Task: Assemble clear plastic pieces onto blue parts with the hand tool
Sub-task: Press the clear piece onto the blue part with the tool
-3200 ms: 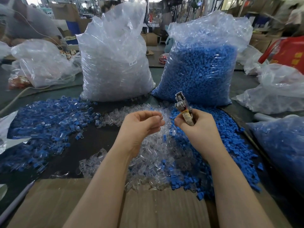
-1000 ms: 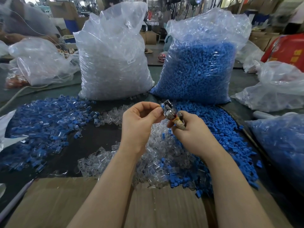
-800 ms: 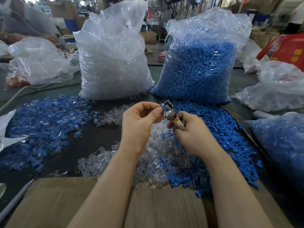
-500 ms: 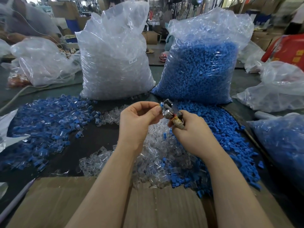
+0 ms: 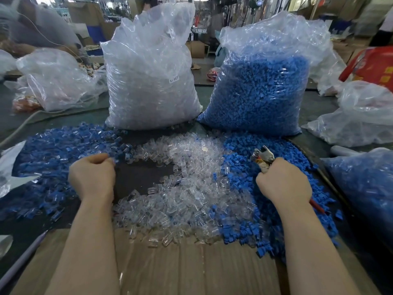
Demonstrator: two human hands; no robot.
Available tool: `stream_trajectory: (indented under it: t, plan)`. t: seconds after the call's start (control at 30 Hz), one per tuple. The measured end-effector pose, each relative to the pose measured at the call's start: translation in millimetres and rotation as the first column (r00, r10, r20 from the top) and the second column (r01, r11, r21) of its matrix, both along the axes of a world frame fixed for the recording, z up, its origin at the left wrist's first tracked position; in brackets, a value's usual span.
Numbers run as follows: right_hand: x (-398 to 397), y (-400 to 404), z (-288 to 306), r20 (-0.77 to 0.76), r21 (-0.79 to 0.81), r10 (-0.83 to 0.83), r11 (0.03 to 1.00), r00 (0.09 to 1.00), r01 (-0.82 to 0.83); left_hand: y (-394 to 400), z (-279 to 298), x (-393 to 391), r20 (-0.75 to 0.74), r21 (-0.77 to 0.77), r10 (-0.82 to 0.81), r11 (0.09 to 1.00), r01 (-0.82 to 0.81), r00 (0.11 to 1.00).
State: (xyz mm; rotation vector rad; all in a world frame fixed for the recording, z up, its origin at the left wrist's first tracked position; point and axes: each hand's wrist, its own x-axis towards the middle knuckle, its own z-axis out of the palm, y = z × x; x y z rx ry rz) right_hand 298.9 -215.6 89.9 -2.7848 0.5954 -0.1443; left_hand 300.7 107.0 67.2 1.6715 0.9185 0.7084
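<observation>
My right hand [image 5: 284,182] grips the metal hand tool [image 5: 262,156], its jaws pointing up and left over the loose blue parts [image 5: 240,165]. My left hand [image 5: 92,175] hovers with curled fingers at the edge of the pile of assembled blue-and-clear pieces [image 5: 53,150] on the left. Its palm faces away, so anything inside it is hidden. A spread of loose clear plastic pieces [image 5: 191,192] lies between my hands.
Behind the piles stand a tall bag of clear pieces [image 5: 148,81] and a tall bag of blue parts [image 5: 259,92]. Another bag of blue parts [image 5: 365,184] sits at the right. A cardboard sheet [image 5: 180,269] covers the near edge. Crumpled plastic bags [image 5: 57,81] lie at the far left.
My hands were together at the centre, the left holding a piece at the tool's jaws. They have parted: the left swung out to the assembled pile, the right dropped to the blue parts with the tool.
</observation>
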Motion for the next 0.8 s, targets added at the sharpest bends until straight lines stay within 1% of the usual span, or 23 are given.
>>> stream_trajectory:
  t: [0.07, 0.13, 0.2, 0.27, 0.3, 0.33, 0.4, 0.47, 0.5, 0.53, 0.57, 0.67, 0.73, 0.8]
  plan:
    - [1, 0, -1, -0.031, -0.008, -0.011, 1.0, 0.999, 0.01, -1, 1, -1, -0.01, 0.024, 0.024, 0.999, -0.024, 1.0]
    - [1, 0, -4, -0.058, -0.026, -0.016, 1.0, 0.998, 0.015, -5, 5, -3, -0.054, 0.102, 0.0, 0.995, 0.005, 0.999]
    - [1, 1, -7, -0.065, -0.051, -0.023, 0.999, 0.998, 0.019, -13, 12, -7, -0.118, 0.239, -0.074, 0.966, 0.1, 0.99]
    - [1, 1, -8, -0.059, -0.066, -0.024, 0.998, 0.998, 0.02, -21, 20, -8, -0.188, 0.328, -0.217, 0.905, 0.27, 0.958]
    - [1, 1, -8, -0.054, -0.069, -0.023, 0.997, 0.998, 0.019, -26, 23, -7, -0.238, 0.324, -0.311, 0.868, 0.377, 0.92]
    - [2, 1, -9, -0.051, -0.069, -0.023, 0.997, 0.998, 0.019, -31, 25, -6, -0.301, 0.302, -0.405, 0.819, 0.489, 0.864]
    - [2, 1, -9, -0.045, -0.068, -0.019, 0.998, 0.999, 0.016, -41, 25, -3, -0.436, 0.226, -0.552, 0.698, 0.68, 0.711]
    - [2, 1, -10, -0.035, -0.063, 0.004, 0.998, 0.999, -0.006, -49, 23, -1, -0.565, 0.158, -0.604, 0.59, 0.792, 0.562]
    - [2, 1, -11, -0.028, -0.06, 0.019, 0.998, 0.999, -0.02, -52, 21, 0, -0.613, 0.142, -0.599, 0.557, 0.818, 0.515]
    - [1, 1, -11, -0.021, -0.06, 0.034, 0.998, 0.999, -0.035, -54, 21, 1, -0.644, 0.139, -0.589, 0.538, 0.832, 0.489]
    - [1, 1, -12, -0.012, -0.062, 0.048, 0.997, 0.999, -0.049, -55, 20, 1, -0.656, 0.146, -0.581, 0.528, 0.837, 0.481]
    - [1, 0, -12, 0.003, -0.073, 0.069, 0.995, 0.998, -0.069, -55, 20, 1, -0.66, 0.185, -0.563, 0.518, 0.835, 0.496]
    - [1, -1, -12, 0.004, -0.071, 0.069, 0.995, 0.998, -0.068, -55, 20, 0, -0.645, 0.193, -0.565, 0.531, 0.825, 0.514]
    - [2, -1, -12, 0.011, -0.062, 0.059, 0.996, 0.998, -0.058, -56, 21, -1, -0.6, 0.19, -0.578, 0.569, 0.8, 0.553]
